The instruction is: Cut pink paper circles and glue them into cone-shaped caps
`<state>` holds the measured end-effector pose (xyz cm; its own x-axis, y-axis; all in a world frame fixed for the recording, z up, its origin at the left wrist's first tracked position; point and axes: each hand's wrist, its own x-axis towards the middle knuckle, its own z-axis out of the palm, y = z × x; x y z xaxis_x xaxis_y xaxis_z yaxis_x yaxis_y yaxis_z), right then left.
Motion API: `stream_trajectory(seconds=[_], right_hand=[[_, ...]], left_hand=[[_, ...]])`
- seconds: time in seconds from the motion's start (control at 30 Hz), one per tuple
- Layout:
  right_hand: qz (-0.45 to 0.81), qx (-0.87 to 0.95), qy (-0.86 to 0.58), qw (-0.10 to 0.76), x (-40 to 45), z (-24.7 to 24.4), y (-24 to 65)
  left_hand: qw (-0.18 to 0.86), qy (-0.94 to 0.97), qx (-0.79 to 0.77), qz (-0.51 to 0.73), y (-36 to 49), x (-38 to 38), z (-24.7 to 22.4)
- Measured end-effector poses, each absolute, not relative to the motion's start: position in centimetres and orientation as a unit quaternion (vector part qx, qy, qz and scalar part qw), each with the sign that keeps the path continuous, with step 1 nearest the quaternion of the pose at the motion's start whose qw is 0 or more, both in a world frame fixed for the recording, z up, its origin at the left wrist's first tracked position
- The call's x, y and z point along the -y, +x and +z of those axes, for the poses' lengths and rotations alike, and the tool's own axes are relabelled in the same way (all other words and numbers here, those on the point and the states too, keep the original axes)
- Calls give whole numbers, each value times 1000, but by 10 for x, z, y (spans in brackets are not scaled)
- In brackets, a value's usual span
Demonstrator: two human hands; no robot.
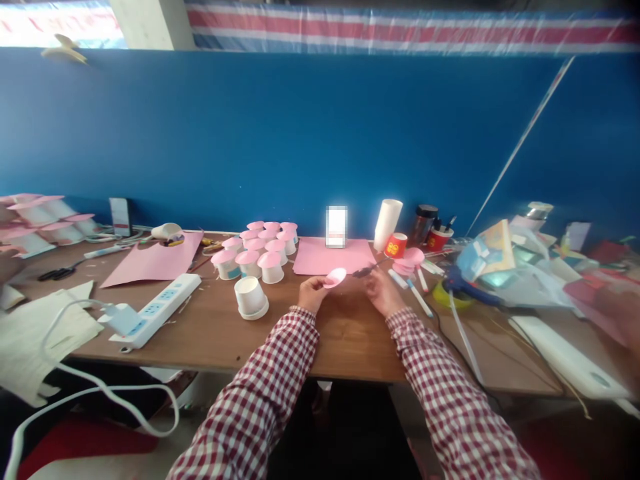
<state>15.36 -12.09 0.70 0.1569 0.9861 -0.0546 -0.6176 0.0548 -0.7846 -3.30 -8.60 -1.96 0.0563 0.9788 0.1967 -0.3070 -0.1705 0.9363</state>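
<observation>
My left hand (313,293) pinches a small pink and white disc (335,277) by its left edge, above the brown table. To its right, my right hand (383,291) is closed on a thin dark tool (364,271), whose tip points left towards the disc; the tool is blurred. An upright white paper cup (247,295) stands left of my left hand. Behind it are several white cups topped with pink discs (254,245). Pink sheets (310,257) lie behind my hands, with a bright phone (336,227) upright at their back.
A white power strip (167,303) lies at the left. Towards the right are a stack of white cups (388,223), a red cup (395,245), pink discs (413,257), markers (419,298) and a glue gun (470,288). Other people's hands (620,300) show at both sides.
</observation>
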Motion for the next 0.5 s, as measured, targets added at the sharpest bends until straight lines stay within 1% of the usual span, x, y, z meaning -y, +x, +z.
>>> stream_trajectory(seconds=[0.1,0.2,0.5], right_hand=[[598,265,-335,678,120,5,154],[601,268,-338,673,119,4,154],[585,282,-368,666,119,2,151]], left_hand=[[467,548,-389,575,-35,90,-15],[422,581,-408,563,-34,93,-13],[395,606,-439,532,-34,95,-10]])
